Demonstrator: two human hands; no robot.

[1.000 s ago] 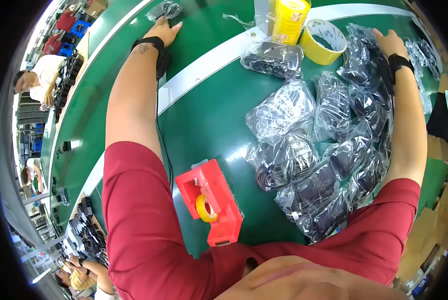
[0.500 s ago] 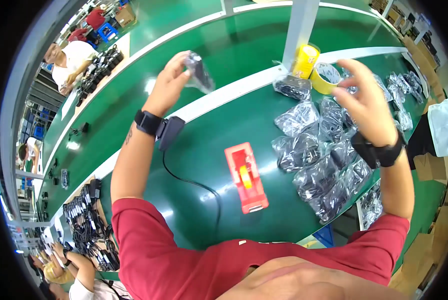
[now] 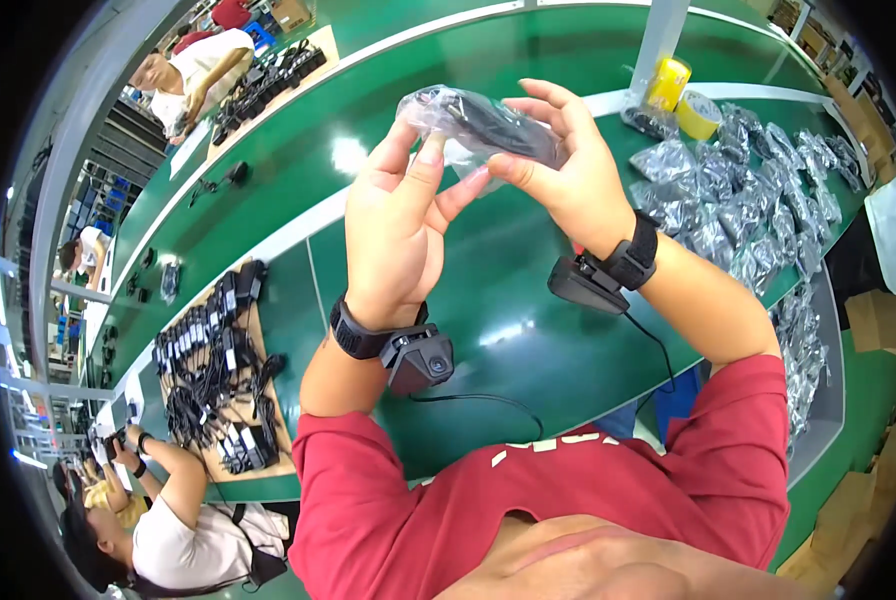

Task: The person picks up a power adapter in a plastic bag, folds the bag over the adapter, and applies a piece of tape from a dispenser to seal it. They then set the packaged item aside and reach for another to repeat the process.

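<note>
Holding a Bagged Black Part Above the Green Bench

Gripping from both sides, the left hand and the right hand hold a clear plastic bag with a black part inside, raised above the green bench. Left fingers pinch the bag's near edge; right fingers curl around its far end. Right of the bag, a heap of filled bags lies on the bench beside a yellow tape roll. Left of the bag, black cables cover a board.
</note>
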